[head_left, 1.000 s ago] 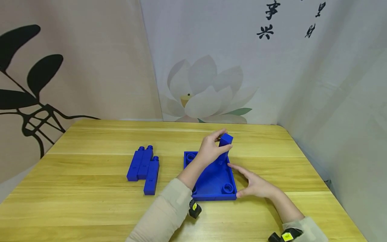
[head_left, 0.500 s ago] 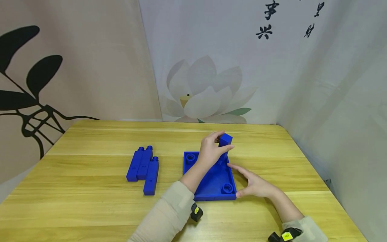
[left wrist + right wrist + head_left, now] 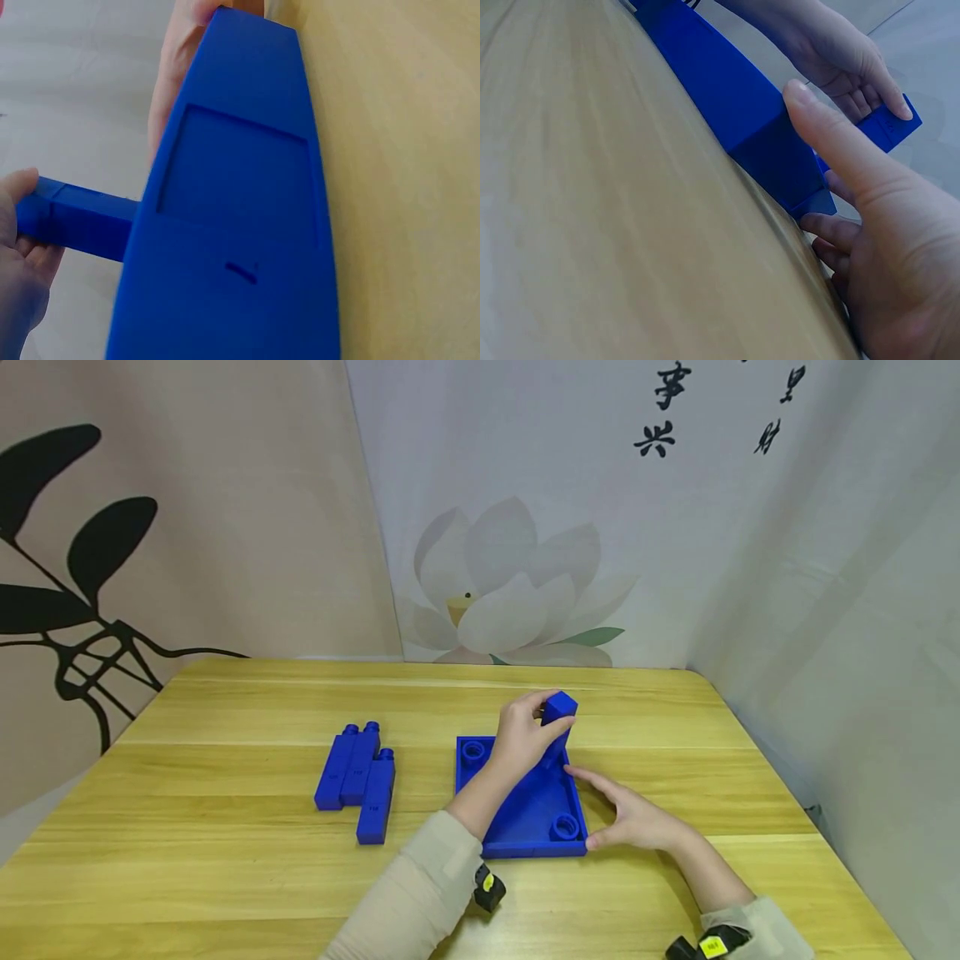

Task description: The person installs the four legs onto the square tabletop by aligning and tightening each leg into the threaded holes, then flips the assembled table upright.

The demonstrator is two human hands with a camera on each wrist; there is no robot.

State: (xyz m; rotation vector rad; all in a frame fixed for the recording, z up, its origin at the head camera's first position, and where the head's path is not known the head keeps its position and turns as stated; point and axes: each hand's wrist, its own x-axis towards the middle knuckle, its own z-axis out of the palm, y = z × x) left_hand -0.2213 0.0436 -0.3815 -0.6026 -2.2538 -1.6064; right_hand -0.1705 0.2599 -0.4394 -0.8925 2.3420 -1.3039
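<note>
In the head view my left hand [image 3: 517, 733] pinches a blue square post [image 3: 561, 705] between thumb and fingers. The post stands upright at the far right corner of a shallow blue square tray [image 3: 528, 818], whose far left and near right corners show round sockets. Its lower end is partly hidden, so how deep it sits I cannot tell. My right hand [image 3: 637, 817] lies along the tray's right side, thumb at the near corner and fingers farther back, fairly straight. The left wrist view shows the post [image 3: 90, 221] projecting beyond the tray's side wall [image 3: 240, 180].
Three more blue posts lie side by side on the wooden table [image 3: 187, 827] to the left: one left [image 3: 335, 772], one middle [image 3: 361, 768], one nearer [image 3: 377, 802]. Each has a round peg at its far end. A printed curtain [image 3: 525, 527] hangs behind the table.
The left wrist and forearm have turned slightly to the right while the fingers stay on the post. The post, tray and right hand look unmoved.
</note>
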